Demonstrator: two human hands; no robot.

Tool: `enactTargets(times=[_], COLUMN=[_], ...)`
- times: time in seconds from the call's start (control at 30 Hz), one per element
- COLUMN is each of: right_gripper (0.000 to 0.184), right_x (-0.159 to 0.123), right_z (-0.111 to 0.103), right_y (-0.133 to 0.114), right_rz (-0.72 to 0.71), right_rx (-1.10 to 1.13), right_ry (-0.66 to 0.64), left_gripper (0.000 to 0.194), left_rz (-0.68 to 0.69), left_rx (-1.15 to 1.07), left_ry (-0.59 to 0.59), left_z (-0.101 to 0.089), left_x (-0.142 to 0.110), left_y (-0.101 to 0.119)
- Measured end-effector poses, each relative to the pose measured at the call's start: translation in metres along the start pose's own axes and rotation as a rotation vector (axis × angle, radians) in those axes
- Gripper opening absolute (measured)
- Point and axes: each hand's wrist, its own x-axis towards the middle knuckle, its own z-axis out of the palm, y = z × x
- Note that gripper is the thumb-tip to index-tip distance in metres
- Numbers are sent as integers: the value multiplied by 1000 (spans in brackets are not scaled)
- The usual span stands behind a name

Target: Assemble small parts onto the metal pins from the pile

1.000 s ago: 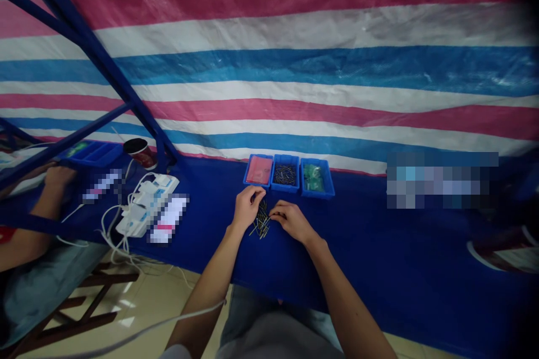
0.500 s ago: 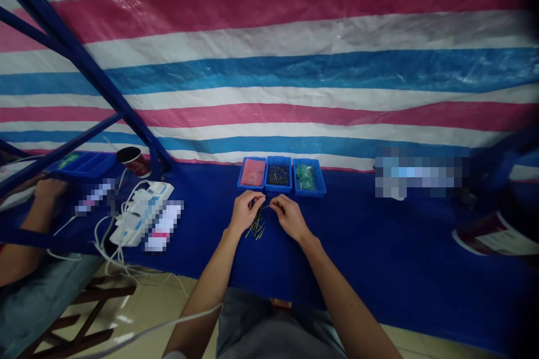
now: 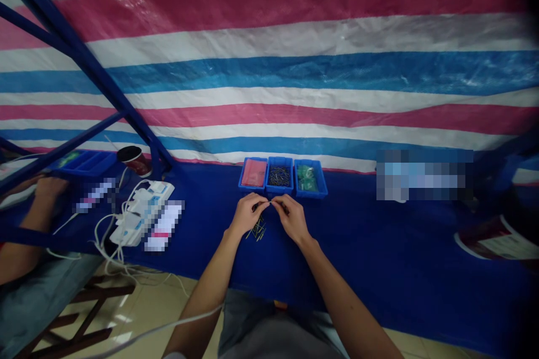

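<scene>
My left hand (image 3: 246, 213) and my right hand (image 3: 292, 216) are pinched, their fingertips meeting just in front of the bins. A small, thin metal piece (image 3: 270, 202) shows pale between the fingertips; its exact kind is too small to make out. Beneath and beside the left hand lies a loose pile of thin, screw-like pieces (image 3: 257, 231), dark with yellowish glints. Beyond the hands stand three blue bins in a row: one with pink sheets or bags (image 3: 255, 173), one with dark screw-like pieces (image 3: 279, 175), one with green pieces in clear plastic (image 3: 307, 177).
On the left are a white power strip (image 3: 141, 213) with tangled cables, a blurred-out phone-like object (image 3: 165, 227) and a dark red cup (image 3: 137, 161). A co-worker's hand (image 3: 49, 188) rests farther left. Another red container (image 3: 501, 238) stands at right. Striped sheeting (image 3: 295, 73) hangs behind.
My two hands have come together, closing the small gap between their fingertips. The thin piece that showed at my right fingertips is now mostly covered by both hands.
</scene>
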Motion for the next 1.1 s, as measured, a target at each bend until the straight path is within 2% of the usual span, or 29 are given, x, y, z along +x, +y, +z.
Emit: enactTargets(times=[0.2,0.73,1.1], right_gripper=[25,23,36], right_x=[0,0,1], right_z=[3,2,2], right_y=[3,3,5], right_rz=[-15,-8,11], right_rx=[-15,-45,-149], right_ry=[-44,-49,-98], left_gripper=[21,18,21], left_rz=[2,2,-7], left_rx=[2,-10,-12], left_ry=[6,14,2], left_z=[1,4,3], left_x=[-1,-1,-1], left_y=[0,0,1])
